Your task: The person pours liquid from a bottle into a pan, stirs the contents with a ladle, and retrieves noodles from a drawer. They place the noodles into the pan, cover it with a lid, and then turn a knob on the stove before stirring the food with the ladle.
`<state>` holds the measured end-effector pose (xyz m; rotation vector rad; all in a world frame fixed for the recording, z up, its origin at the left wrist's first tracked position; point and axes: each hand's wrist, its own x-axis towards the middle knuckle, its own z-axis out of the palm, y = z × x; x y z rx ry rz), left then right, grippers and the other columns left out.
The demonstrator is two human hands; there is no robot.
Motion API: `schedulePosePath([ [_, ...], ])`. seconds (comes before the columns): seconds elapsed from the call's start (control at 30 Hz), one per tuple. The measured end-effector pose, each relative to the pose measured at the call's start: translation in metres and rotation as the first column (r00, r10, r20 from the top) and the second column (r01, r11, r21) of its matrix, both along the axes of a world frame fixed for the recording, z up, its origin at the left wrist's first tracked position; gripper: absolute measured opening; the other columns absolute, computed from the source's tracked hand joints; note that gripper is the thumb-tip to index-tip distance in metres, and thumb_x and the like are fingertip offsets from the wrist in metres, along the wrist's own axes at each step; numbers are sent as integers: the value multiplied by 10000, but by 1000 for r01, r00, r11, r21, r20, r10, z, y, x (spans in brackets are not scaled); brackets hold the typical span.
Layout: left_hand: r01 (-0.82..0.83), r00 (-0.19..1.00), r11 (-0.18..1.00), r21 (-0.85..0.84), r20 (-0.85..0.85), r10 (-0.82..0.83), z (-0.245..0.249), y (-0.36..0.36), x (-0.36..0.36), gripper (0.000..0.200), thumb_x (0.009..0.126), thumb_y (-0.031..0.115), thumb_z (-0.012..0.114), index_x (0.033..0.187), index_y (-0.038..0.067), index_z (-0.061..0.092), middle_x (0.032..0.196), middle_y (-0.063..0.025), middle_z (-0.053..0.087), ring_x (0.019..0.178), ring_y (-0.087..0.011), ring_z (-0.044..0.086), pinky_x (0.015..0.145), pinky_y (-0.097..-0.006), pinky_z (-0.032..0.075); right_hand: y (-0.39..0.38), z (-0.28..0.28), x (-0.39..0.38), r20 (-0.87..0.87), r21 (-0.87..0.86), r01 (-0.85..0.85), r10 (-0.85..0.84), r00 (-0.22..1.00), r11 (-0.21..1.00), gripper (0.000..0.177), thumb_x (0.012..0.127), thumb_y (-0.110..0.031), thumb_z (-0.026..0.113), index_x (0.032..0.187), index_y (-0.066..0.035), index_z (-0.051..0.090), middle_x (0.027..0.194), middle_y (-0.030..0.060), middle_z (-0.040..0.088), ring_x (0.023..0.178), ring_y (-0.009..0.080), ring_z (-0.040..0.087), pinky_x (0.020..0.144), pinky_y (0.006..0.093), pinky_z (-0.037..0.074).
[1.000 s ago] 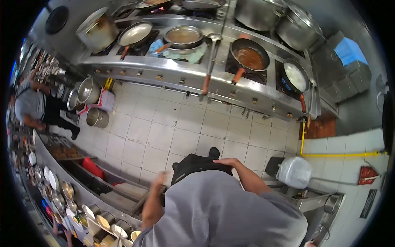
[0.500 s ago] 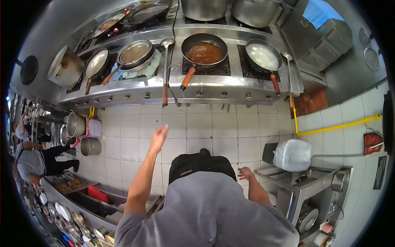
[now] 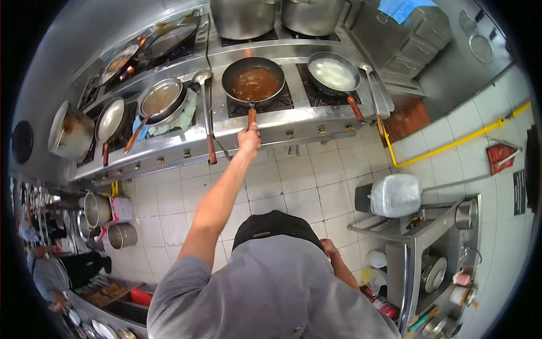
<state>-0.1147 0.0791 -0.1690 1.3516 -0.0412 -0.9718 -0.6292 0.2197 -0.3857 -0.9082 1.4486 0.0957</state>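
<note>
My left hand (image 3: 249,140) is closed around the wooden handle of a dark frying pan (image 3: 228,79). The pan rests on a front burner and holds reddish-brown sauce (image 3: 257,85). Beside my right hip hangs my right hand (image 3: 328,247), close to the black cloth (image 3: 274,223) at my waist; its fingers are partly hidden. To the right of the sauce pan sits another frying pan (image 3: 344,93) with pale, whitish contents. A long-handled ladle (image 3: 208,113) lies to the left of the sauce pan, its handle sticking out over the stove's front edge.
Further left on the stove (image 3: 226,129) are a strainer (image 3: 162,100), a small pan (image 3: 110,120) and a tall pot (image 3: 72,133). Large pots (image 3: 243,20) stand behind. At right are a metal rack (image 3: 406,254) and a plastic container (image 3: 397,195). Another person (image 3: 53,277) is at far left.
My left hand has moved forward and taken hold of the sauce pan's handle. My right hand has drawn in toward my hip. The view has shifted and turned slightly.
</note>
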Motion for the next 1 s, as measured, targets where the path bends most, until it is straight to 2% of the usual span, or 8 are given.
schedulePosePath([
  [0.17,13,994,998,-69,-111,-20,-18,-19,-17,351,978,414,527,1028,68,494,752,-42,532,510,-110,464,392,-284,356,21,93,48,217,124,-40,12,976,991,566,920,-472,541,1253,-14,556,1094,107,642,948,192,619,837,362,509],
  [0.4,430,897,902,49,-139,-420,-69,57,-1,654,935,641,418,1303,103,475,1206,-106,585,1076,-252,547,864,-467,440,57,163,78,202,396,9,-97,975,918,757,906,-627,517,1360,-22,490,1325,109,569,1146,196,574,995,327,454],
  [0.57,849,297,162,503,-201,-933,-208,220,-27,710,863,620,552,1298,60,528,1251,-137,586,1003,-272,551,813,-502,480,106,126,62,112,453,36,-96,989,891,845,831,-707,554,1349,-41,505,1299,118,582,1139,192,569,954,323,450],
  [0.67,901,-212,-263,346,-178,-961,-268,338,-71,706,933,587,445,1400,58,464,1482,-156,397,1325,-289,425,1122,-391,295,131,100,53,2,475,124,-142,990,871,769,832,-684,581,1272,-54,571,1210,74,639,1015,138,619,819,292,508],
  [0.77,910,-348,-315,269,84,-934,-245,321,-46,427,969,301,505,1261,2,589,1320,-165,555,1245,-273,507,1042,-363,408,146,72,28,19,523,169,-209,978,836,684,815,-659,631,1174,-77,636,1057,31,694,817,122,655,640,274,519],
  [0.8,934,-157,-235,268,-282,-947,-184,291,-48,331,898,122,582,1188,-35,618,1113,-160,661,1072,-259,621,906,-347,517,150,75,24,19,519,191,-235,972,833,643,820,-647,636,1125,-81,652,1002,26,701,776,130,653,605,275,511],
  [0.87,953,196,106,285,-307,-931,-158,264,-40,140,819,14,639,949,-19,676,823,-127,696,629,-188,640,538,-308,522,147,95,15,-41,472,258,-271,962,843,582,824,-592,674,1037,-50,674,901,51,709,705,142,652,531,280,493],
  [1.0,654,-168,48,755,206,-964,-120,200,-55,205,868,172,589,821,-15,662,748,-164,680,596,-293,623,576,-398,506,159,44,-44,-196,141,11,17,980,990,433,841,-409,727,768,16,685,654,71,644,545,169,600,490,376,476],
])
